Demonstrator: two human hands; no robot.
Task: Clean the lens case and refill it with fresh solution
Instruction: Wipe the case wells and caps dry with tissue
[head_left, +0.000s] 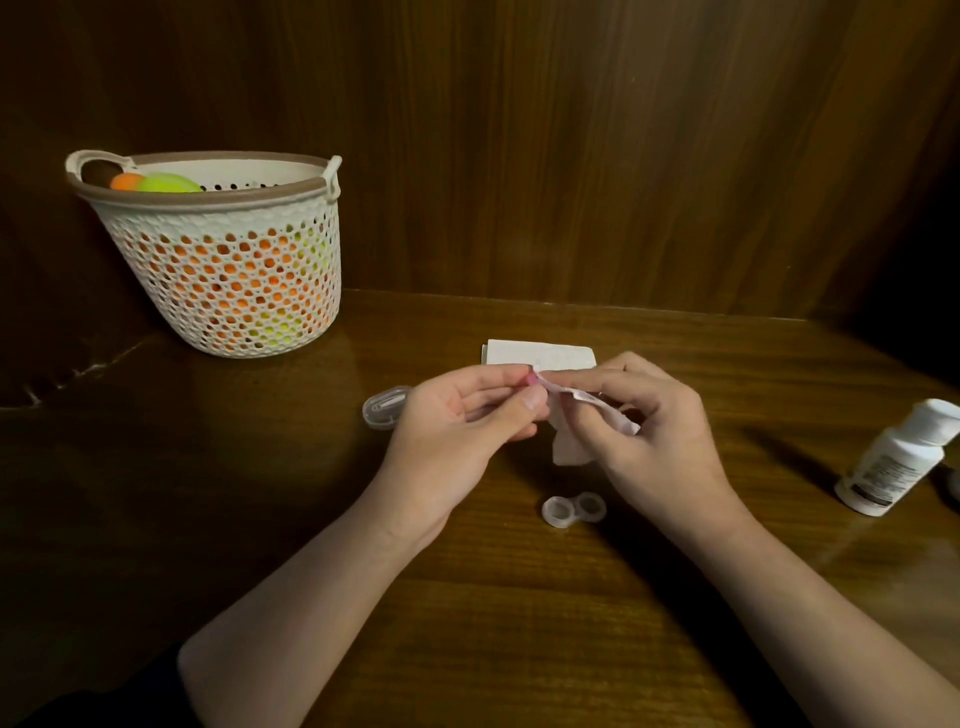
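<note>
Lens case (573, 510) lies flat on the wooden table (493, 623), lids off, both wells facing up. Its long axis runs roughly left-right, w/ the right well tipped slightly farther from the person. It sits nearer the person than both hands, just below the right wrist, touching neither.

Left hand (462, 426) is raised over the table, thumb and fingertips closed in a pinch on a small pink piece (531, 378); mostly hidden, can't tell exactly what it is, prob. a cap. Right hand (644, 415) has fingers curled, pinching a crumpled white tissue (576, 426) pressed up against the pink piece; the tissue's loose end hangs down btw the hands.

Behind the hands, a folded white tissue stack (540, 353) lies flat on the table. A small clear plastic container (382, 410) sits just left of the left hand, partly hidden by it.

Solution bottle (904, 457), white w/ label, stands at the far right, leaning in the wide-angle view, well apart from the case.

Far left: white perforated basket (228, 260) w/ brown rim, holding orange and yellow-green items.
</note>
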